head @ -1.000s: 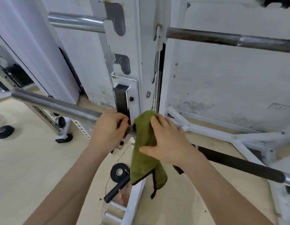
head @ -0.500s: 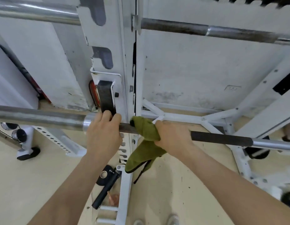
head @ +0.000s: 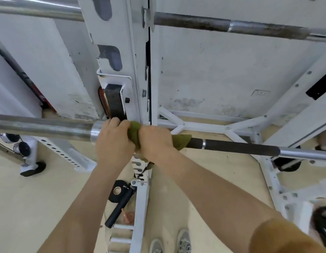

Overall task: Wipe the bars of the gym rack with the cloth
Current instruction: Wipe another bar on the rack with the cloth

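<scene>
1. The right hand (head: 155,141) is clenched around the olive-green terry cloth (head: 180,141), squeezing it round the long steel barbell (head: 43,127) that runs level across the view; the knuckles face up.
2. The left hand (head: 113,141) is curled over the same bar just beside the right hand, its fingers wrapped over the top next to the bar's shiny collar, with the cloth bunched between the two hands.
3. The cloth shows on both sides of the right hand: a wad toward the left hand and a flap lying over the dark knurled stretch of the bar. A short tail hangs below the wrist.
4. Directly behind the hands stands the white painted steel upright of the rack (head: 118,42), chipped and scuffed, with a black block set in a bracket just above the bar.
5. Higher up, a second rusty grey bar (head: 231,26) crosses the rack.
6. Below the forearms, a black handle attachment (head: 120,203) lies against the rack's white base rail, on the pale beige floor (head: 30,207).
7. Two grey shoes (head: 169,241) show at the bottom edge.
</scene>
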The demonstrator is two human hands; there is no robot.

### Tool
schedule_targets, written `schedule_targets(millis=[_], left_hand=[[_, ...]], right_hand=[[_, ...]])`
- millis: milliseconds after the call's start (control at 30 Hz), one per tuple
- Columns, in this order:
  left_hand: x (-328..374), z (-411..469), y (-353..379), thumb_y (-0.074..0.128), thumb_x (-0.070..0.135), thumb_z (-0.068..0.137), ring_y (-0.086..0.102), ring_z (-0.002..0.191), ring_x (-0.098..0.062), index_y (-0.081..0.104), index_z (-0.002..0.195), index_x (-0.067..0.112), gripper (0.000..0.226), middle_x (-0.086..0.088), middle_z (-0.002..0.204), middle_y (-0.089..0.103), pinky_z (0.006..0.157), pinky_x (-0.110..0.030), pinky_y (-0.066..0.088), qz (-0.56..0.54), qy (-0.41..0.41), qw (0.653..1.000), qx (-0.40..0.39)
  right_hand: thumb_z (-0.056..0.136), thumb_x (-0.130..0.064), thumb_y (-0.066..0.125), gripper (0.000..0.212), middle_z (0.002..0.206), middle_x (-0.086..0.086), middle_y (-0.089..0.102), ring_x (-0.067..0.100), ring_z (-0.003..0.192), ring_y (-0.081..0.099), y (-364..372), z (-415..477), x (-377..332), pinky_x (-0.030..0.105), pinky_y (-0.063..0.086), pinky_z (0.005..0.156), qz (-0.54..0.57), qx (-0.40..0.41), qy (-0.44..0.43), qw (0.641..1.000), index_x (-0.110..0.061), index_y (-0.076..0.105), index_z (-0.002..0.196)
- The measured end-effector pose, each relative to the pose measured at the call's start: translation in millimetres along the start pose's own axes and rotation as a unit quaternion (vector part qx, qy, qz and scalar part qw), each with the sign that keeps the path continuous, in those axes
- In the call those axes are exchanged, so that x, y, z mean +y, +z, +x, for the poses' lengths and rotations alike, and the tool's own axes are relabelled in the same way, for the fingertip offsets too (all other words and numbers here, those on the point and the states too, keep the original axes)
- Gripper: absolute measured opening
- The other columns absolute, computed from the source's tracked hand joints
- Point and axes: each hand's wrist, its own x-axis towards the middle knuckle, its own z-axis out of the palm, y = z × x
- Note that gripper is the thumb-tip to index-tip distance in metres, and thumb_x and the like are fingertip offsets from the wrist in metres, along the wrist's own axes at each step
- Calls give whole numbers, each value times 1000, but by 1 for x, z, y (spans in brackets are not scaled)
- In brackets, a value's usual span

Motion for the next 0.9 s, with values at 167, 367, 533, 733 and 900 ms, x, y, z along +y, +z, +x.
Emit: schedule_targets(millis=[167, 367, 533, 733, 900], left_hand=[[6, -2, -1, 56, -2, 70, 48, 87, -29, 66, 84, 11, 22, -8, 87, 55, 64, -32, 31, -20, -19, 1000, -1], [31, -12, 7, 58, 0, 72, 55, 94, -26, 70, 97, 14, 32, -3, 95, 64, 73, -30, 42, -78, 65, 994, -36], [30, -7, 5, 55, -9, 63, 53, 102, -27, 66, 114, 16, 58, -7, 111, 57, 70, -33, 41, -143, 7, 990, -7], [52, -19, 6, 55, -2, 64, 53, 106, -23, 66, 116, 17, 56, -3, 112, 61, 82, -30, 44, -124, 74, 988, -46], [91, -19, 15, 57, 17, 66, 58, 96, -22, 56, 126, 29, 61, 5, 110, 59, 82, -37, 49, -74, 114, 984, -119]], right_hand=[[90, -26, 51, 14, 75, -2, 53, 23, 66, 59, 1, -43, 80, 29, 35, 48, -105, 8, 65, 992, -16, 56, 100], [87, -27, 55, 13, 67, -4, 50, 19, 59, 57, -10, -49, 84, 25, 33, 49, -92, -32, 88, 991, -15, 54, 84], [90, -8, 46, 20, 94, 2, 66, 25, 86, 67, -4, -6, 12, 31, 38, 60, -47, -17, -6, 999, -13, 57, 106], [92, -12, 46, 27, 102, 4, 67, 25, 87, 67, 1, -23, 42, 31, 39, 60, -56, 18, -44, 997, -10, 55, 117], [91, -18, 49, 23, 90, 1, 65, 22, 68, 58, 4, -48, 91, 31, 34, 59, -78, 43, -19, 996, -12, 56, 111]])
